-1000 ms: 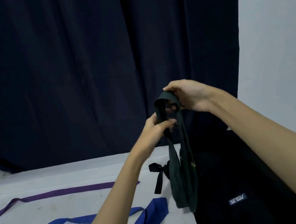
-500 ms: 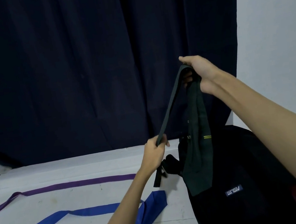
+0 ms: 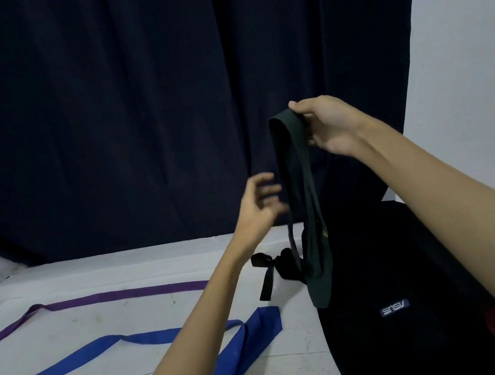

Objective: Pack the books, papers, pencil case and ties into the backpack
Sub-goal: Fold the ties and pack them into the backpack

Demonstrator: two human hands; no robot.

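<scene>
Lying flat on the white desk (image 3: pixel 70 330) at left: purple tie (image 3: pixel 112 297), blue tie (image 3: pixel 153 339). Left hand (image 3: pixel 258 208) raised, fingers (image 3: pixel 267 189) spread, empty, just beside hanging dark green tie (image 3: pixel 303 199). Folded double, draped from right hand (image 3: pixel 329 126), fingers pinching its top loop, above black backpack (image 3: pixel 413 307).

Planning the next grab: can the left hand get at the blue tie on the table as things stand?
Probably yes. The left hand is open and holds nothing, and the blue tie lies uncovered on the table, beside the left forearm.
</scene>
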